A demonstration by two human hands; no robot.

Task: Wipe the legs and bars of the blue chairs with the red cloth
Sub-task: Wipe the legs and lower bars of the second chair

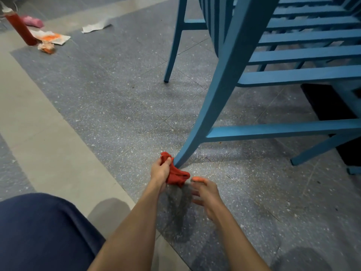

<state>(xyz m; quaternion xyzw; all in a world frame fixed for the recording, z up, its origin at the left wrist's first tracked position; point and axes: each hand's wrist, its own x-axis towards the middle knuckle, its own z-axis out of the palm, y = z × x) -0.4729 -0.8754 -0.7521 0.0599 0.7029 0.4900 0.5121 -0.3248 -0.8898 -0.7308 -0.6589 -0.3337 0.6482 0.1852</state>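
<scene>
While the speckled grey floor fills most of the view, with a paler band running diagonally along its left side, the blue chair takes up the upper right, its slatted seat overhead and its curved near leg sweeping down to the floor at centre. A low bar runs right from that leg, and a second chair leg stands farther back. A knee in dark blue cloth sits at the lower left. The left hand is pinched shut around the red cloth, which is bunched against the foot of the near leg, touching it. The right hand hangs just beside the cloth with fingers loosely spread, holding nothing, its fingertip tinted orange. Far off at upper left stands a red squeeze bottle, still holding red sauce, with stained paper napkins at its base, a pink bag behind and a white paper nearby. Open floor lies between those and the chair.
</scene>
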